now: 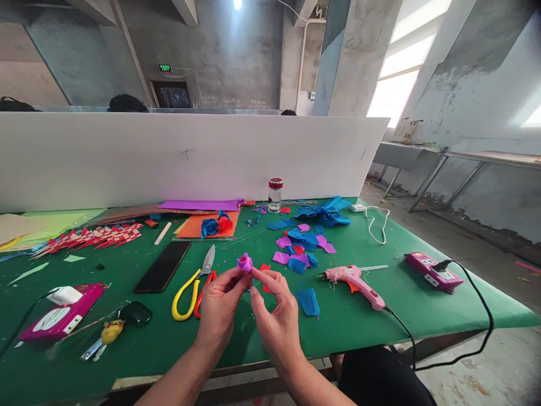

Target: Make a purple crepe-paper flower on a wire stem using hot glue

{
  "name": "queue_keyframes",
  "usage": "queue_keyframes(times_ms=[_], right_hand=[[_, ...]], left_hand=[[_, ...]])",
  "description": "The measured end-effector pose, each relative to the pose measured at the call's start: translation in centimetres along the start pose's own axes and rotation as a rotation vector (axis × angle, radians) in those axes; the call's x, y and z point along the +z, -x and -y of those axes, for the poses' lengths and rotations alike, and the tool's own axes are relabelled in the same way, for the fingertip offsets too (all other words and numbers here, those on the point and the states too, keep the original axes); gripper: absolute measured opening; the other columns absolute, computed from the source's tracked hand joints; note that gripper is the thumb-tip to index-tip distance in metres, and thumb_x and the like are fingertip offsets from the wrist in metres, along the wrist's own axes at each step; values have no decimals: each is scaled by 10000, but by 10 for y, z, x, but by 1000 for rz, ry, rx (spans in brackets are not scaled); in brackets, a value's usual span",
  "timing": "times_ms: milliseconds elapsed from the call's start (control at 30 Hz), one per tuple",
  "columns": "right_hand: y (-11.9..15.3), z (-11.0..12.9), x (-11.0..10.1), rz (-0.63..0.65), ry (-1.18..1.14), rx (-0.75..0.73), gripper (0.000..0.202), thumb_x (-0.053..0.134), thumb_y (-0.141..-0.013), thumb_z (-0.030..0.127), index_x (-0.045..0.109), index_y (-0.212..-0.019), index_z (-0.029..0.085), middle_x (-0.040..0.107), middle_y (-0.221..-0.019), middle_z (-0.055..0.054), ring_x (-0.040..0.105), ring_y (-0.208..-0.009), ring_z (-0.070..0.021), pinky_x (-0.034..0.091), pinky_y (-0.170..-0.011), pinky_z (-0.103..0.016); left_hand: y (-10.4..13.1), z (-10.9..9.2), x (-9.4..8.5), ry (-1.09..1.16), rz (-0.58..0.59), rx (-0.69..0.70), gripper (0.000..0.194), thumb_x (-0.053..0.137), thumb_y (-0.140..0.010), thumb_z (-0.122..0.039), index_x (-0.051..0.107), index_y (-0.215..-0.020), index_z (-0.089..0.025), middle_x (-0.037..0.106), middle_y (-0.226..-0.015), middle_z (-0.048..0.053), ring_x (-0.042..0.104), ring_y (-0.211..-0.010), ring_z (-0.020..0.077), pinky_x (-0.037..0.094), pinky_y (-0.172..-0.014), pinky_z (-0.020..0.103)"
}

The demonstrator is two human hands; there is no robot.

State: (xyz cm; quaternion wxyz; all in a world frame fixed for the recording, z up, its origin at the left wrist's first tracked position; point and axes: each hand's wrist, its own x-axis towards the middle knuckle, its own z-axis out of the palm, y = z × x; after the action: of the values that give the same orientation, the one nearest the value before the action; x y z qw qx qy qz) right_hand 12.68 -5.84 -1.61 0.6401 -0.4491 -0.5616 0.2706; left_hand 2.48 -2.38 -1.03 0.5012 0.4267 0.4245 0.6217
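A small purple paper flower [244,263] is upright between my two hands, above the green tabletop [177,344]. The thumb and index finger of my left hand [220,304] pinch it from the left near its base. My right hand [274,310] touches its right side with closed fingertips, just below the petals. Left of my left hand lie scissors [186,296] with yellow and orange handles, blades pointing away. Beyond and right of my right hand are purple, blue and red paper petals [298,264]. A single blue petal [308,301] lies close to my right hand.
A pink glue gun [355,279] with its cord lies right. A black phone [163,267], power strips [433,272] and keys [110,331] rest on the table. A glass jar [274,195] stands before the white partition [190,160]. Finished flowers [217,225] lie on orange paper.
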Motion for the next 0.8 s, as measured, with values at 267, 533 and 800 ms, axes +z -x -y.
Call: queue_keyframes(times_ms=[267,533,800], right_hand=[[16,2,10,67,122,-104,605,482,-815,84,490,-1371,321,580,-972,-69,540,-919,-227,473,-822,-408],[-15,-5,-13,47,-169,148,319,565,-867,323,663,-1146,203,665,-950,-70,595,-859,-197,479,-787,-337],[-35,-23,-28,291,-329,289,288,726,-732,401,751,-916,180,723,-877,-60,638,-807,-195,489,-737,-303]], left_hand=[[-3,4,-3,-17,-53,31,257,832,-579,-294,758,-800,-185,720,-742,15,617,-698,156,502,-699,263],[-9,-2,-7,169,72,-105,274,830,-601,-271,750,-842,-168,701,-727,14,581,-648,106,474,-661,219],[2,-4,-2,50,184,-36,259,793,-672,-237,644,-877,-183,693,-747,-12,614,-701,122,489,-712,238]])
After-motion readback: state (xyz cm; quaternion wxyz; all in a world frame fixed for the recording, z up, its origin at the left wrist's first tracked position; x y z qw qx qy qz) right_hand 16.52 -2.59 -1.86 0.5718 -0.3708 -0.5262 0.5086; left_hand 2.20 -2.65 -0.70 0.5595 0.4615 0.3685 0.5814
